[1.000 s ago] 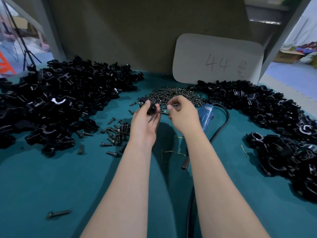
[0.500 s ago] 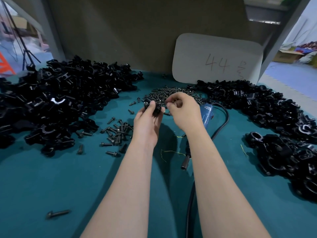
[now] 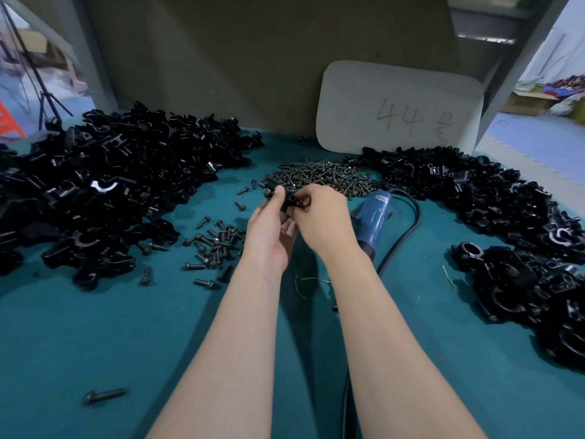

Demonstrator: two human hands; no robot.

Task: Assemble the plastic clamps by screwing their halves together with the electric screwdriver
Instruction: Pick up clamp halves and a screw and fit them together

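The black plastic clamp [image 3: 288, 199] held in the left grip [image 3: 269, 229] has now been pinched by the right grip [image 3: 323, 217] too, likely to seat a screw.

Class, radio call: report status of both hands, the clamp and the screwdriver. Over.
Left hand grips clamp, right hand pinches its other end. Electric screwdriver lies untouched on table beside right wrist. Nothing blocking.

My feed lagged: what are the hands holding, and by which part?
One black clamp: the left hand grips its left side, and the right hand pinches its right end.
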